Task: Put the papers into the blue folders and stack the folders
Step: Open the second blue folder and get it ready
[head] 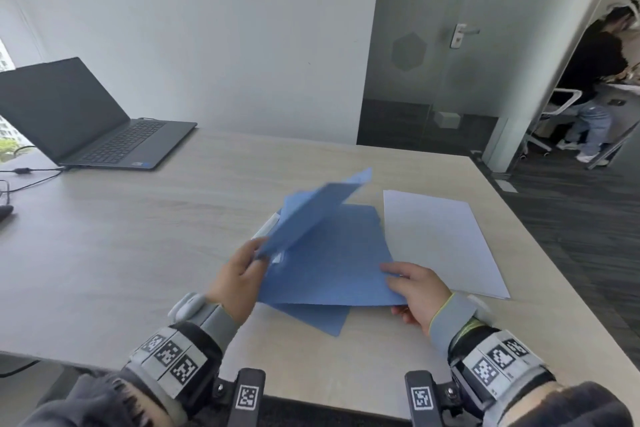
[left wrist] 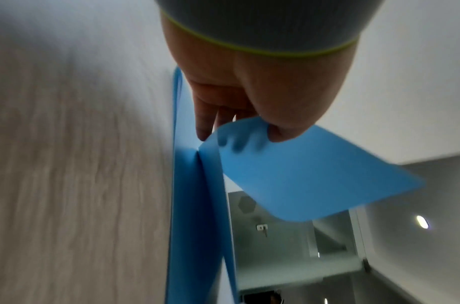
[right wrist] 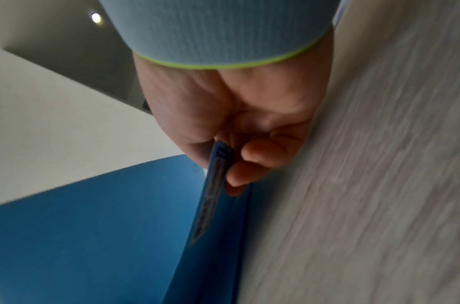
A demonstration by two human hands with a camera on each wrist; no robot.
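Pale wood-grain covers the table (head: 145, 253), which fills most of the room in front of the person. A dark laptop (head: 86, 118) stands open at its far left corner, with a black cable (head: 31, 172) trailing off beside it. Through the doorway at the far right, another person (head: 595, 87) stands by a white chair (head: 554, 114).

On the table's right half lies a stack of white papers (head: 446, 239), flat and just beside the blue folders. The top blue folder (head: 329, 260) is partly open: its lower leaf rests across a second blue folder (head: 311, 317), whose corner pokes out toward the near edge, while its upper cover (head: 304, 218) is lifted and tilted up to the left. More blue shows behind the raised cover, though how many folders lie there is hard to tell. A white strip (head: 266, 227) peeks out at the folder's left side.

The left hand (head: 239, 279) pinches the near corner of the raised cover, thumb on one face and fingers (left wrist: 208, 121) behind it, close together. The right hand (head: 415, 291) grips the lower leaf's right edge, thumb on top, with the curled fingers (right wrist: 252, 162) tucked beneath it against the tabletop.
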